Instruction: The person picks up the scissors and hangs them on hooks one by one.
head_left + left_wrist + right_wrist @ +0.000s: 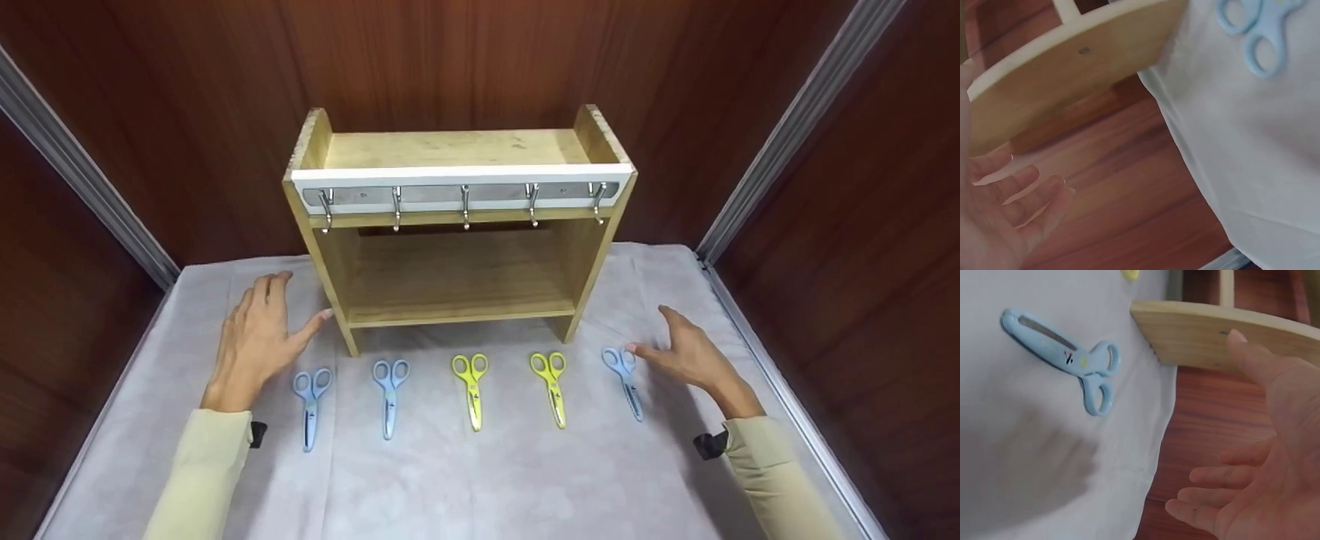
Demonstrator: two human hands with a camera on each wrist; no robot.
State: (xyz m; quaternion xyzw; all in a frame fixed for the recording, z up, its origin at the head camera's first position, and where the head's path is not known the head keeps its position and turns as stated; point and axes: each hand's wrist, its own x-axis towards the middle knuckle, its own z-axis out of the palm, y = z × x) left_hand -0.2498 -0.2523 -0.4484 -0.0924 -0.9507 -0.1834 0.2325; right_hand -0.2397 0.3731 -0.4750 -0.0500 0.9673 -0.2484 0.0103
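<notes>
My left hand [259, 330] hovers beside the left side of a wooden shelf unit [450, 311], fingers spread and holding nothing. My right hand [690, 356] is held out near the right-hand blue scissors [628, 386], with thumb and fingers apart; in the right wrist view these scissors [1069, 354] lie apart from the hand. Two more blue scissors [310, 405] [389, 397] lie at the left of the row. Between the blue ones lie two yellow-green scissors [473, 390] [555, 390]. All have handles towards the shelf.
Across the shelf's front top runs a white board with a metal strip [435, 193] bearing several hooks [466, 206]. A pale cloth [480, 487] covers the table. Brown wood-grain panels [450, 60] with metal edge strips [802, 127] stand behind and at both sides.
</notes>
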